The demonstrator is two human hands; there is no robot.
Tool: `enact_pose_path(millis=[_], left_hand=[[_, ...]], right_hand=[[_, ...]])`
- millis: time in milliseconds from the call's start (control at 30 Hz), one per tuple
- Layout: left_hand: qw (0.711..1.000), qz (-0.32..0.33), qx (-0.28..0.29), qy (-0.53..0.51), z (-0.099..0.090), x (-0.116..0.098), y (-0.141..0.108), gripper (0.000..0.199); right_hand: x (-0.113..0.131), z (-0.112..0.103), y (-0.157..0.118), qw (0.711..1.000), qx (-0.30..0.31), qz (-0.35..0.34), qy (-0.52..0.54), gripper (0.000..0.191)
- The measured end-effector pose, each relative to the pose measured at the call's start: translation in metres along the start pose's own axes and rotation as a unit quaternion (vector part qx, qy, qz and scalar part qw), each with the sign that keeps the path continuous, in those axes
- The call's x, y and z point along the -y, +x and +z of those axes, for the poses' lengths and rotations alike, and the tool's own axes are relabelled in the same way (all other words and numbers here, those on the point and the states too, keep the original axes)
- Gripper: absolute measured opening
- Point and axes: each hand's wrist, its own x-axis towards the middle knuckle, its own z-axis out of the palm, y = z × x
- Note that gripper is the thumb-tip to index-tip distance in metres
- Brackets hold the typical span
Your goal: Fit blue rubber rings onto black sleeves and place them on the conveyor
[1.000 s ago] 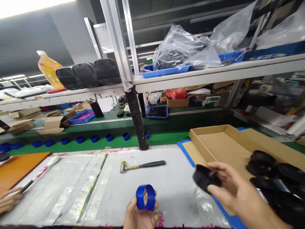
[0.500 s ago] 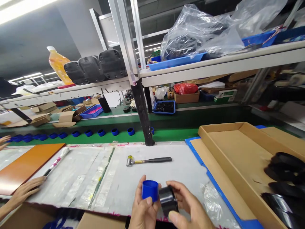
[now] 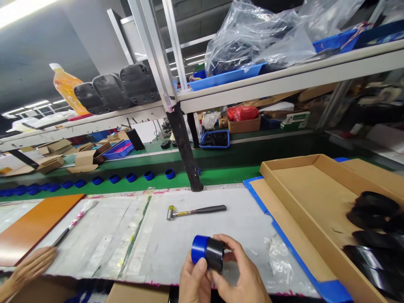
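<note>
Blue and black, pressed end to end, and that's the picture right now! A glossy blue ring sits flush against a shiny black cylindrical sleeve, the pair lying on its side with the join running round the middle. Whether one sits inside the other, I can't tell from here. They're held low over the bench, just above its grey-white plastic-covered top. The left hand is closed round the blue end, fingers wrapped snugly about it, while the right hand curls its fingers over the black end, a firm, nearly closed hold on both sides.

Just ahead lies a small mallet with a metal head and black handle. To the right, a brown cardboard tray carries a heap of black rings. Over at the far left, a co-worker's hand rests beside a white-handled tool at an orange board. Beyond the bench, a line of blue rings runs along a green conveyor belt.
</note>
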Motion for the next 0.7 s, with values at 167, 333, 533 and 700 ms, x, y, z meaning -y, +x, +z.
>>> enact_pose_path(millis=[167, 333, 533, 700], left_hand=[[0.997, 0.034, -0.028, 0.070, -0.010, -0.005, 0.002, 0.078], [0.994, 0.001, 0.010, 0.110, -0.014, -0.013, 0.003, 0.079], [0.988, -0.040, 0.038, 0.144, -0.012, -0.028, 0.001, 0.076], [0.975, -0.066, 0.072, 0.198, -0.010, -0.035, 0.000, 0.066]], right_hand=[[0.001, -0.008, 0.005, 0.994, 0.018, -0.105, -0.024, 0.059], [0.005, -0.019, 0.012, 0.973, 0.041, -0.219, -0.059, 0.061], [0.009, -0.025, 0.018, 0.959, 0.068, -0.272, -0.050, 0.068], [0.017, -0.031, 0.024, 0.944, 0.105, -0.309, -0.052, 0.067]])
